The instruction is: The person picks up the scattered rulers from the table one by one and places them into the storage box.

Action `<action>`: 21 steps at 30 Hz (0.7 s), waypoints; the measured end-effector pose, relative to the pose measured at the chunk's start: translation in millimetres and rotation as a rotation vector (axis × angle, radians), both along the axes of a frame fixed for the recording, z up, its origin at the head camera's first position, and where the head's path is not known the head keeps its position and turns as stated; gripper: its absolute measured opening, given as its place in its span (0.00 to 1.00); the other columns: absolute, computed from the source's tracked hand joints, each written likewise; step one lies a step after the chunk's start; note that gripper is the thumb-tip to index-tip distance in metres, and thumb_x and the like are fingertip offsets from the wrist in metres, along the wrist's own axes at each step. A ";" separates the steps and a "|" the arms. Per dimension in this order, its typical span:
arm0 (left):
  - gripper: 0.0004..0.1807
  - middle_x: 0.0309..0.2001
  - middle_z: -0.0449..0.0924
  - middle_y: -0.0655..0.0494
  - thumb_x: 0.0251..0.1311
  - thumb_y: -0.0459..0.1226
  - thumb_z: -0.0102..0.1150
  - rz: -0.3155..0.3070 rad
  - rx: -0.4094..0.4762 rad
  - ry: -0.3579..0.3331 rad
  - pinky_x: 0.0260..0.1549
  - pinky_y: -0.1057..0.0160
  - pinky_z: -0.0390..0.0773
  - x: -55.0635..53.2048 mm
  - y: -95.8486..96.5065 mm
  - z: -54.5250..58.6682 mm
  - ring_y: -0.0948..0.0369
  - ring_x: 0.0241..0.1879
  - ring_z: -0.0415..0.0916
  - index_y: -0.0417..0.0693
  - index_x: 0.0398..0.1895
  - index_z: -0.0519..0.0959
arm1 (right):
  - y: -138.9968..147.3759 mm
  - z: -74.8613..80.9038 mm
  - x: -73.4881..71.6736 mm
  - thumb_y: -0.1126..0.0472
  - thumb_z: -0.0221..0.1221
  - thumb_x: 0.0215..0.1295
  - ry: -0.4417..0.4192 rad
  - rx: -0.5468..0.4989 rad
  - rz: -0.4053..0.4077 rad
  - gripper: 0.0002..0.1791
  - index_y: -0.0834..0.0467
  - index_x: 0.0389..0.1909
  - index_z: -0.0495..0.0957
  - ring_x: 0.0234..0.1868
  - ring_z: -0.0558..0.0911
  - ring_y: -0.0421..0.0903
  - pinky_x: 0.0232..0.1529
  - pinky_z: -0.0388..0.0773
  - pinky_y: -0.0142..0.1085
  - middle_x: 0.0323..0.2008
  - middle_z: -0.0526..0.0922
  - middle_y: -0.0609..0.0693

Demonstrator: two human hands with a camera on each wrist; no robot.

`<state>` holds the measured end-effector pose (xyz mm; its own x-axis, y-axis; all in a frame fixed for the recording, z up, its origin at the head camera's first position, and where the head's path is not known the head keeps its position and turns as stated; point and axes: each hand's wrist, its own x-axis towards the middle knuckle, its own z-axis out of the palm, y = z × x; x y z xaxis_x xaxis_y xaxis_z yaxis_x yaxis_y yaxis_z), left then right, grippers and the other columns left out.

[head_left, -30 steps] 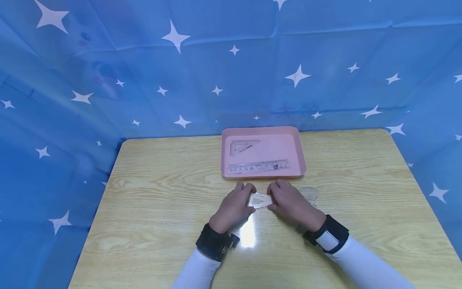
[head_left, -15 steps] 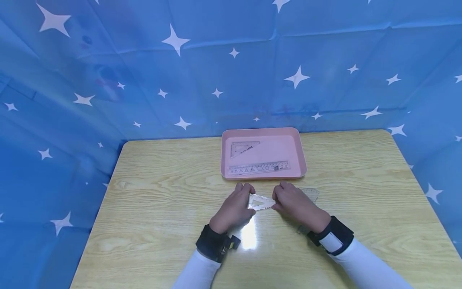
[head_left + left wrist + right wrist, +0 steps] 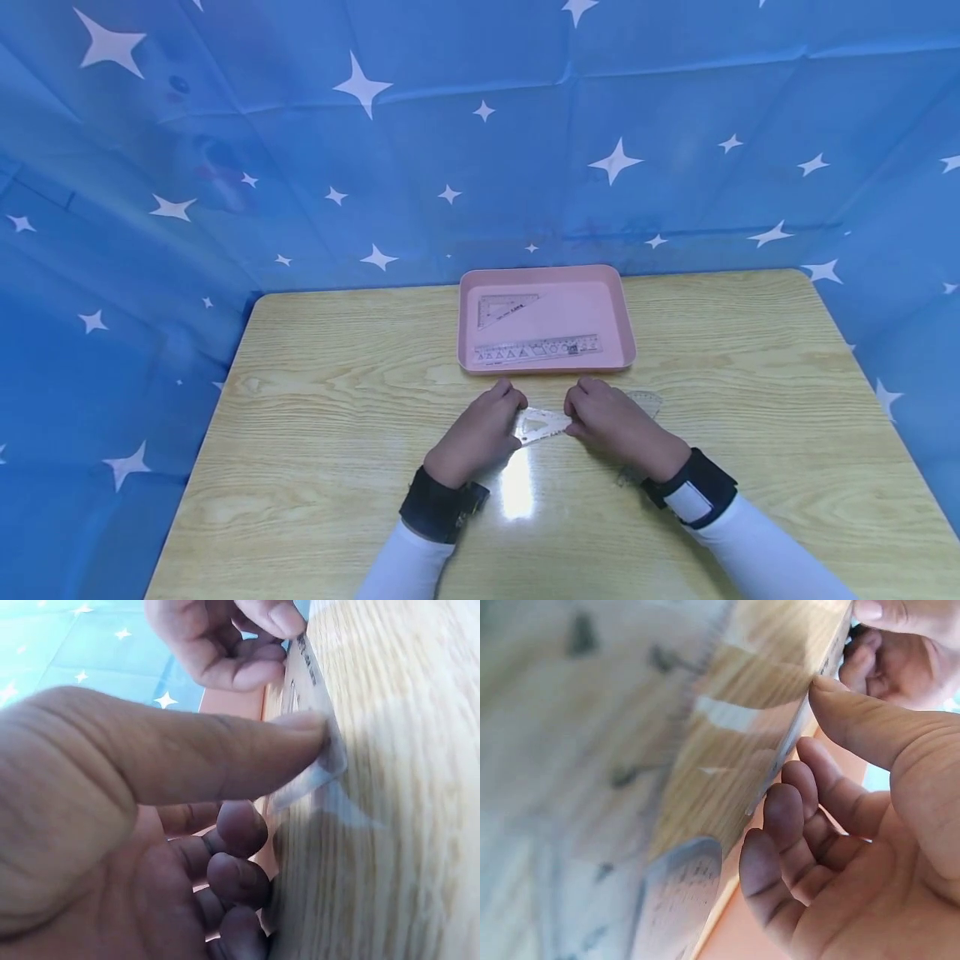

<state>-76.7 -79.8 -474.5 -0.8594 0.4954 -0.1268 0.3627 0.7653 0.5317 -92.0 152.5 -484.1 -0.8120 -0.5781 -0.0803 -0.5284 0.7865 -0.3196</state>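
Observation:
A small clear plastic set square (image 3: 542, 425) with a triangular cut-out lies flat between both hands, just in front of the tray, its printed edge facing me. My left hand (image 3: 480, 432) pinches its wide left end, the thumb pressed on the plastic in the left wrist view. The pointed right end is in the grip of my right hand (image 3: 618, 423), which hides the tip. A clear protractor (image 3: 647, 402) lies partly hidden behind the right hand. Large and blurred in the right wrist view is a clear plastic piece (image 3: 592, 712) with dark printed marks.
Behind the hands stands a shallow pink tray (image 3: 626, 325). In it lie another clear set square (image 3: 491, 308) and a clear ruler (image 3: 536, 348) with shape cut-outs. The wooden table (image 3: 337, 400) meets a blue curtain (image 3: 420, 150) with white stars at the back.
My right hand has shifted slightly right, showing more of the set square. The left hand has moved slightly left and down, and the set square's left end has tilted a little towards me.

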 end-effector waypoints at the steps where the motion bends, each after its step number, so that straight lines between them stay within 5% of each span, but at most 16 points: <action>1: 0.27 0.47 0.75 0.55 0.51 0.30 0.74 0.006 0.002 -0.011 0.48 0.62 0.79 -0.1 -0.2 -0.5 0.60 0.44 0.75 0.42 0.56 0.79 | 0.1 -0.1 0.4 0.58 0.73 0.61 0.008 -0.005 0.002 0.12 0.58 0.35 0.79 0.36 0.74 0.44 0.38 0.77 0.40 0.33 0.74 0.48; 11: 0.29 0.34 0.71 0.58 0.50 0.30 0.74 0.009 0.094 -0.149 0.41 0.63 0.73 -9.4 -6.0 -14.4 0.61 0.38 0.70 0.45 0.58 0.74 | -2.5 -1.2 5.8 0.55 0.73 0.61 0.041 -0.016 -0.006 0.15 0.59 0.37 0.80 0.37 0.73 0.45 0.39 0.77 0.40 0.35 0.74 0.48; 17: 0.23 0.36 0.69 0.59 0.55 0.31 0.70 -0.019 0.114 -0.148 0.42 0.64 0.72 -9.0 -6.0 -17.2 0.60 0.39 0.68 0.44 0.55 0.75 | -5.2 -1.3 2.6 0.57 0.72 0.63 0.006 -0.026 0.005 0.13 0.59 0.38 0.79 0.37 0.73 0.44 0.39 0.76 0.40 0.34 0.74 0.48; 21: 0.29 0.43 0.69 0.55 0.55 0.36 0.74 0.049 0.102 -0.162 0.46 0.63 0.75 -3.8 -5.2 -14.7 0.60 0.42 0.68 0.41 0.58 0.72 | -6.4 0.8 1.2 0.57 0.71 0.63 -0.024 -0.040 0.011 0.13 0.59 0.39 0.79 0.38 0.73 0.45 0.40 0.76 0.40 0.34 0.74 0.48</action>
